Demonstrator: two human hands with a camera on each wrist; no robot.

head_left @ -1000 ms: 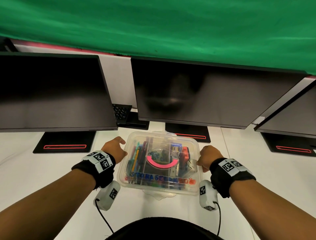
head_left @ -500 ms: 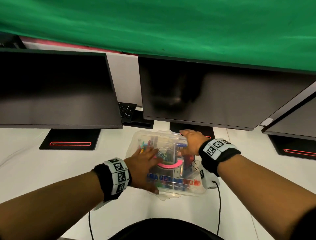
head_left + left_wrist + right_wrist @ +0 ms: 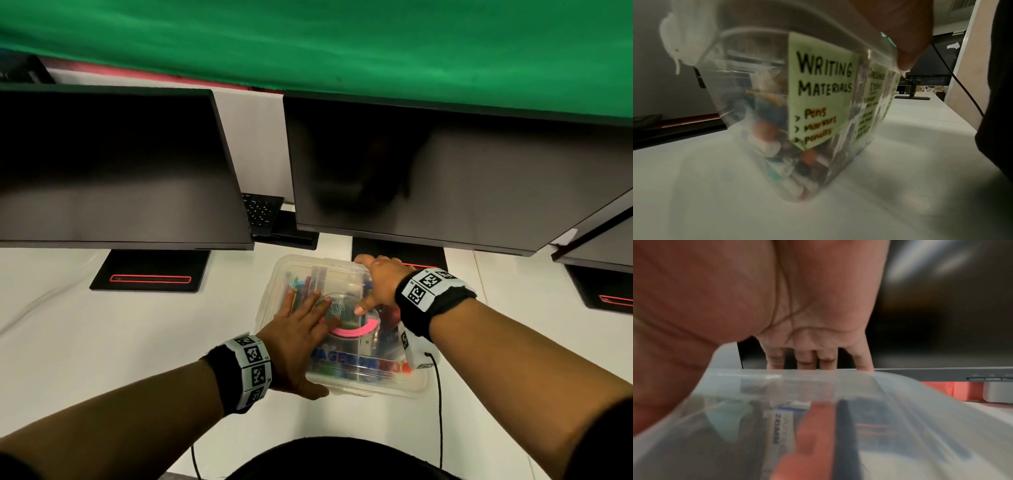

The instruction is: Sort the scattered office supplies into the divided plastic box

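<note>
A clear plastic box (image 3: 376,385) with its lid on stands on the white desk. Pens (image 3: 301,291), a pink tape ring (image 3: 352,330) and other supplies show through it. My left hand (image 3: 301,329) lies flat on the lid's left half, fingers spread, thumb over the near rim. My right hand (image 3: 380,284) presses the lid's far right part, with its fingers (image 3: 805,360) reaching down to the far rim. In the left wrist view the box (image 3: 760,113) bears a green label (image 3: 822,91) reading "Writing Materials". The right wrist view shows the lid (image 3: 900,402) over a red item (image 3: 813,434).
Two dark monitors (image 3: 113,171) (image 3: 428,178) overhang the desk just behind the box, with their black stands (image 3: 150,270). A keyboard (image 3: 260,209) lies between them. A third monitor (image 3: 603,240) stands at the right. A black cable (image 3: 440,411) runs down from my right wrist.
Both hands have left the box's sides and come onto the lid, the left flat on the left half, the right at the far right rim. The box has hardly moved.
</note>
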